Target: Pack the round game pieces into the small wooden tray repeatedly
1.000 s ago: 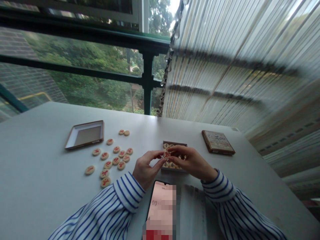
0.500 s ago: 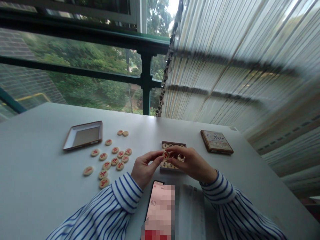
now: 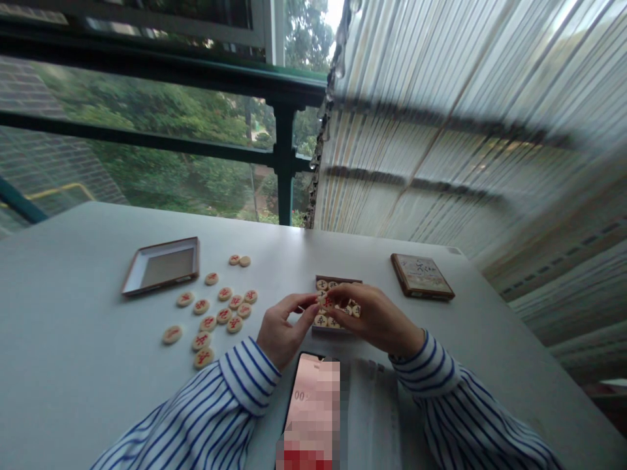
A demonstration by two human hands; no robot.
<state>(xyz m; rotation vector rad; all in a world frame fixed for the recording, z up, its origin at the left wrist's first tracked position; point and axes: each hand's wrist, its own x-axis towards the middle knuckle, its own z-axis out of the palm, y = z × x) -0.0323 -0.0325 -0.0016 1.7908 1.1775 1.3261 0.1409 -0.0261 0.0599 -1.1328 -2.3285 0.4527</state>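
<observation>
A round xiangqi piece [image 3: 326, 302] with a red character is held above the open box [image 3: 337, 329]. My right hand [image 3: 379, 320] pinches it from the right between thumb and fingers. My left hand [image 3: 283, 331] comes from the left, its thumb and index fingertips closed at the piece's left edge. Inside the box lie xiangqi pieces with black characters, such as this one [image 3: 321, 320] at the near left; my right fingers hide part of the rows. To the left of my left hand, several red-character pieces [image 3: 224, 316] are spread on the white table [image 3: 108, 365].
A shallow box lid [image 3: 161, 264], inside up, lies at the left. A closed flat box [image 3: 422, 277] sits at the right. Nearer me are a lit phone [image 3: 313, 398] and a clear plastic sleeve [image 3: 375, 411]. Beyond the table are a railing and a string curtain.
The red-character piece between my fingertips has turned slightly, and its tilt differs. Both hands stay above the box, and the whole view has shifted a little.
</observation>
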